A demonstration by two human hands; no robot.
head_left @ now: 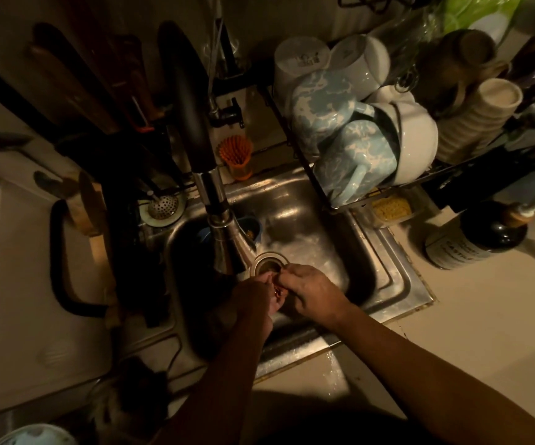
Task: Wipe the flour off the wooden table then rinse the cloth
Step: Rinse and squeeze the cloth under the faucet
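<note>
Left hand point(256, 300): over the sink point(388, 277), below the faucet point(224, 239) head; fingers curled inward, meeting the right hand. Grip narrow; contents too dark to identify.

Right hand point(311, 290): just beside the left, fingertips point(284, 277) pinched toward it, touching it above the drain point(267, 263). Grip narrow; a small reddish glint shows between the two hands, not identifiable.

Cloth: cannot be made out. Whether it is bunched inside the hands cannot be told, nor its long axis or direction.

Sink: steel, basin wet and streaked pale toward the right wall. A small blue cup point(250, 228) sits at the back of the basin, partly behind the faucet.

Dish rack point(340, 203): right of the faucet, overhanging the sink's back right corner; holds two pale blue mottled mugs point(353, 162) lying tilted, white bowls point(417, 139) on edge beside them.

Orange brush holder point(237, 155): on the ledge behind the sink.

Dark bottle point(478, 239): on the counter right of the sink, well apart from the hands.
</note>
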